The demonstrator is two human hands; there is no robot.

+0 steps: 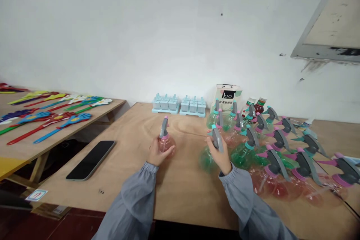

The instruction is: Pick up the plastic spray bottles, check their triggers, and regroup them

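Note:
A round pink spray bottle (pixel 168 145) with a grey trigger head and pink collar stands upright on the wooden table (pixel 180 191). My left hand (pixel 157 152) is wrapped round its body from the left. To the right, my right hand (pixel 221 153) grips the grey head of a green spray bottle (pixel 207 160), whose round body looks slightly blurred. Close beside that hand stand several more spray bottles (pixel 245 152), pink and green, with grey triggers and pink or turquoise nozzles.
Two light-blue popsicle molds (pixel 165 104) and a printed box (pixel 227 95) stand by the wall. Behind the bottles are two labelled bottles (pixel 260 105). A black phone (pixel 91 160) lies at the left. Colourful hand-shaped clappers (pixel 56 120) cover another table further left.

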